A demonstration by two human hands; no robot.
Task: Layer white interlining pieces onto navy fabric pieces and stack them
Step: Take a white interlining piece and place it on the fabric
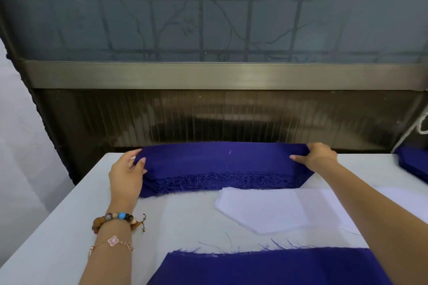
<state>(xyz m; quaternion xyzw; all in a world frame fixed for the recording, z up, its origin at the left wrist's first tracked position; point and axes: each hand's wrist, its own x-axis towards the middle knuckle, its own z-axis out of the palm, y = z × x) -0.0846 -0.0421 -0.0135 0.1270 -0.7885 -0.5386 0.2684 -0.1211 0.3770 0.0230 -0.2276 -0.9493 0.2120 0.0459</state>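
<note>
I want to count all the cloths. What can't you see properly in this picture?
Head view only:
Thick stack of navy fabric pieces: layers too thin to count.
Left hand and right hand: fingers partly hidden behind the stack's ends.
Flat navy fabric piece: cut off by the bottom edge.
Second navy pile: cut off by the right edge.
White interlining pieces: overlapping, pale on the white table; number unclear.

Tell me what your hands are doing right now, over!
Copy: left hand and right hand grip the ends of the navy stack. Flat white pieces in front of it, single navy piece nearest. Nothing blocking.
</note>
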